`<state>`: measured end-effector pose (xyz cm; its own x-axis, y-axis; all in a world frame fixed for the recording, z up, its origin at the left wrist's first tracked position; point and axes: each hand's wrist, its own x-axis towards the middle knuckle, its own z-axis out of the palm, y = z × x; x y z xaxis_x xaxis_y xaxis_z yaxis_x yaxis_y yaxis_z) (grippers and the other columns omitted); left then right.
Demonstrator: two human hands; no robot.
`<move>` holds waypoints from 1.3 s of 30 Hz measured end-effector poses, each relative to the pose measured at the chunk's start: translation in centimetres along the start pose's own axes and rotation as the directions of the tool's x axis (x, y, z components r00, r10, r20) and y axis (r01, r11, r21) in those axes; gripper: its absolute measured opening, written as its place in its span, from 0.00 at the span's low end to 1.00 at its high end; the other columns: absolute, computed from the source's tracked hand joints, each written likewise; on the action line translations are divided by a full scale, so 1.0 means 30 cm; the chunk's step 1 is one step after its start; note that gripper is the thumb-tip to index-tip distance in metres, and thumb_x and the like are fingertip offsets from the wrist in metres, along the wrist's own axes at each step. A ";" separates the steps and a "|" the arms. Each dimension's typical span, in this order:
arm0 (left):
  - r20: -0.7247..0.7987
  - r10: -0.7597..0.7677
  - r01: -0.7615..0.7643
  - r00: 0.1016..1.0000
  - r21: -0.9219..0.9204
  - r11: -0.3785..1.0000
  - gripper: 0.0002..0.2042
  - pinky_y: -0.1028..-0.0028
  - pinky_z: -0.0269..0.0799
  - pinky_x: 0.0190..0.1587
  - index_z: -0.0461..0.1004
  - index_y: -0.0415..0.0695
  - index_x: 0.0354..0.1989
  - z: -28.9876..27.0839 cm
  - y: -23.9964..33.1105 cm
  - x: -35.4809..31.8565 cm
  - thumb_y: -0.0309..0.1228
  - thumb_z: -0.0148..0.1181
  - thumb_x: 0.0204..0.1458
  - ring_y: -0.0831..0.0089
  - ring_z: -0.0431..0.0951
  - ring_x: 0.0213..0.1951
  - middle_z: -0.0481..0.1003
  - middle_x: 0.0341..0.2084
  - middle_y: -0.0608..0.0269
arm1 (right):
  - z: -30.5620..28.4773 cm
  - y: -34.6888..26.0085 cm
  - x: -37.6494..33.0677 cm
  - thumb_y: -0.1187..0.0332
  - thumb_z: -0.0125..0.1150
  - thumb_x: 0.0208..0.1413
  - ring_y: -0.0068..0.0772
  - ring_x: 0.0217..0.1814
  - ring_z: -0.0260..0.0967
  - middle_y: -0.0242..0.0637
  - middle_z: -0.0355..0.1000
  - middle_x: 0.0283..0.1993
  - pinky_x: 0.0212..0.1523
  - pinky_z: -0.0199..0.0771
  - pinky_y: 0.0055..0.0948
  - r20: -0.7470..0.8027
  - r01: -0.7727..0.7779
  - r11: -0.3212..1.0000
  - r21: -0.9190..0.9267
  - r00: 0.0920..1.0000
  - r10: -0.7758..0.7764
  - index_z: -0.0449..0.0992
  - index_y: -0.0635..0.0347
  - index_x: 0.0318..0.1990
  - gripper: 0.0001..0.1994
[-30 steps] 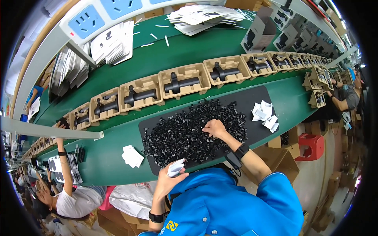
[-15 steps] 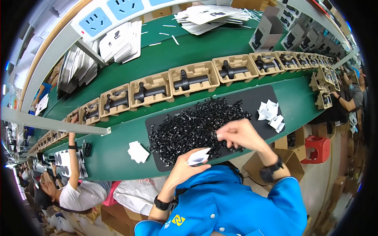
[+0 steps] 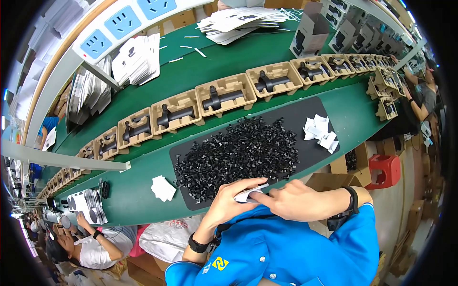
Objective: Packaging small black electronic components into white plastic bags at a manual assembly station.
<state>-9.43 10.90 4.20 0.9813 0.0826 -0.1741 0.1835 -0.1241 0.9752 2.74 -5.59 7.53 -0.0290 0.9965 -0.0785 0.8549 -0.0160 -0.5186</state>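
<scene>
White packet point(image 3: 244, 196), apparently paper, sits just below the centre of the frame, in the left hand point(image 3: 226, 204), above the near edge of the dark mat point(image 3: 312, 106). That hand is loosely curled, fingers along the far side and thumb on the near side, probably to keep the mouth of the packet spread toward the other hand. The right hand point(image 3: 296, 201) is mostly closed, its fingertips bunched at that mouth — whether they have hold of a small piece, I cannot tell.

Small black pieces point(image 3: 234, 159) lie heaped on the mat at the centre, likely so that either hand can reach them easily. More white packets point(image 3: 317, 129) rest on the mat's right end, while another white stack point(image 3: 163, 188) lies on the green bench point(image 3: 129, 195) left of the mat; both seem kept clear of the heap.

Half a second ago the right hand was apart from the packet, over the heap's near edge; now the two hands meet. At the lower left, a co-worker's hand point(image 3: 84, 221) has come down from the tray row point(image 3: 202, 112) to the printed sheets point(image 3: 91, 209).
</scene>
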 end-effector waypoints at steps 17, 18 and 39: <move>0.058 0.157 -0.158 0.986 0.019 0.987 0.30 0.71 0.74 0.47 0.71 0.39 0.51 -0.059 -0.011 -0.042 0.20 0.70 0.32 0.69 0.78 0.43 0.76 0.42 0.57 | 0.050 -0.062 0.064 0.71 0.56 0.40 0.33 0.17 0.70 0.37 0.68 0.19 0.15 0.68 0.31 -0.070 0.091 0.975 -0.202 0.992 -0.107 0.71 0.62 0.36 0.12; 0.057 0.159 -0.160 0.986 0.022 0.987 0.30 0.71 0.74 0.47 0.71 0.39 0.51 -0.057 -0.025 -0.052 0.20 0.70 0.32 0.69 0.78 0.43 0.76 0.42 0.57 | 0.049 -0.067 0.067 0.71 0.56 0.40 0.33 0.17 0.70 0.37 0.68 0.19 0.15 0.68 0.31 -0.072 0.091 0.975 -0.204 0.992 -0.108 0.71 0.62 0.36 0.12; -0.322 -0.063 -0.088 0.945 -0.435 0.896 0.32 0.70 0.76 0.43 0.59 0.34 0.60 -0.062 -0.040 -0.142 0.19 0.63 0.43 0.70 0.76 0.42 0.76 0.39 0.55 | 0.108 -0.022 0.134 0.77 0.65 0.43 0.27 0.26 0.67 0.33 0.69 0.28 0.25 0.70 0.23 -0.559 0.184 0.829 0.528 0.811 0.176 0.79 0.58 0.43 0.15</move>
<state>-13.94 12.54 4.02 0.8965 0.4039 -0.1823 0.0523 0.3121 0.9486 0.39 -1.83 4.79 0.4160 0.8509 0.3208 0.4303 0.1266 -0.8938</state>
